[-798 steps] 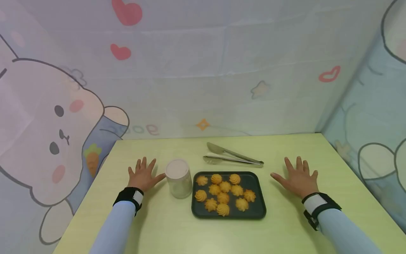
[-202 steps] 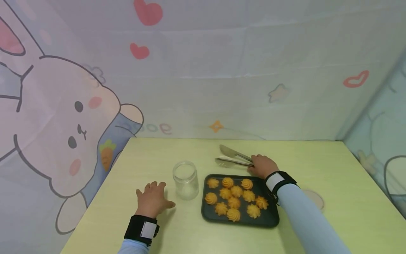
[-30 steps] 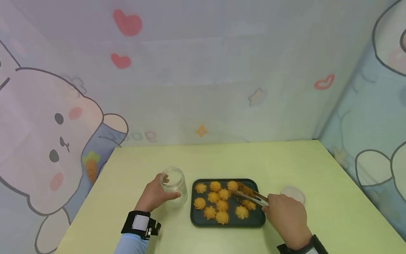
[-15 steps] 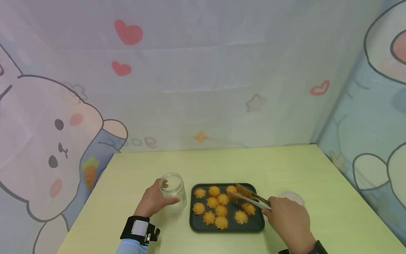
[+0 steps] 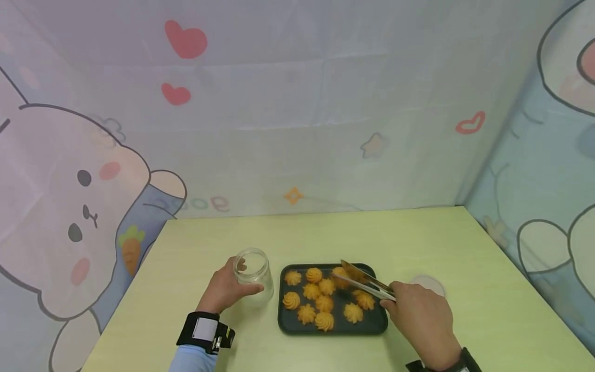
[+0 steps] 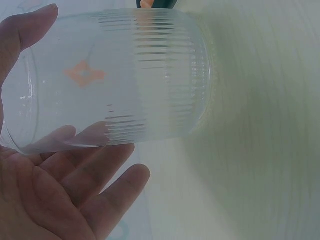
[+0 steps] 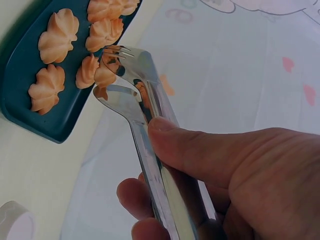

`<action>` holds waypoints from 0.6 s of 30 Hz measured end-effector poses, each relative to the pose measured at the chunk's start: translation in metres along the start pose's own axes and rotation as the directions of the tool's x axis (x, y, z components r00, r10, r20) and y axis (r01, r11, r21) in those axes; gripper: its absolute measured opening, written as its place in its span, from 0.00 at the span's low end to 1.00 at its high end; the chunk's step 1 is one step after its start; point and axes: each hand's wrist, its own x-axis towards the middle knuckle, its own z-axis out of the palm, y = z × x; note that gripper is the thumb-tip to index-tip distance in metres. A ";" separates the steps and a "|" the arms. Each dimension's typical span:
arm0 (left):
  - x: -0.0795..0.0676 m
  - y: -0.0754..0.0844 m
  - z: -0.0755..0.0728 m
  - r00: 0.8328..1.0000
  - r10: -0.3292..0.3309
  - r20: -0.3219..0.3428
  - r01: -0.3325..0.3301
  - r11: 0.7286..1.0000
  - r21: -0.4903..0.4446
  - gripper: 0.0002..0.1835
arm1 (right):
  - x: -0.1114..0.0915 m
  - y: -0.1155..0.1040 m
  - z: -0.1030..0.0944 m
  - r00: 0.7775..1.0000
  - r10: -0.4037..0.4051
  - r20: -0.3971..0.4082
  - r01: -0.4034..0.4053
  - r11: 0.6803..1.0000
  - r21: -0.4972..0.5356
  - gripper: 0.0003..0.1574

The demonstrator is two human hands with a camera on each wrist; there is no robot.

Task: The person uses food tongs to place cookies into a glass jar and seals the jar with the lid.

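My left hand [image 5: 224,290] holds a clear glass jar [image 5: 260,281], lidless, standing left of the tray; in the left wrist view thumb and fingers lie on either side of the ribbed glass [image 6: 120,75]. With my right hand [image 5: 422,323] I grip metal food tongs [image 5: 378,290] by their arms. Their spread tips, one slotted and one spoon-like, straddle a swirled cookie [image 7: 106,72] at the tray's far right. Several more golden piped cookies [image 5: 324,321] lie on the dark baking tray [image 5: 337,328].
A round white lid [image 5: 428,284] lies on the pale yellow table [image 5: 260,232], just behind my right hand. A cartoon-printed cloth backdrop [image 5: 288,103] stands along the table's back edge and right side.
The lid went from the jar to the table, and the tongs from the table into my right hand. In the last second their tips shifted left around the far-right cookie; my left hand stayed put.
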 end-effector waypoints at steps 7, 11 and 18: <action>0.000 0.000 0.000 1.000 -0.002 0.002 0.002 1.000 -0.003 0.48 | 0.001 -0.009 -0.009 1.000 -0.007 -0.007 0.007 1.000 0.010 0.16; 0.001 0.000 0.000 1.000 0.003 0.003 -0.003 1.000 0.001 0.48 | 0.004 -0.018 -0.017 0.998 -0.036 -0.043 0.037 0.999 0.010 0.17; 0.000 0.001 0.000 1.000 0.006 0.006 -0.006 1.000 -0.002 0.48 | 0.011 -0.040 -0.032 0.994 -0.085 -0.064 0.085 0.996 -0.007 0.15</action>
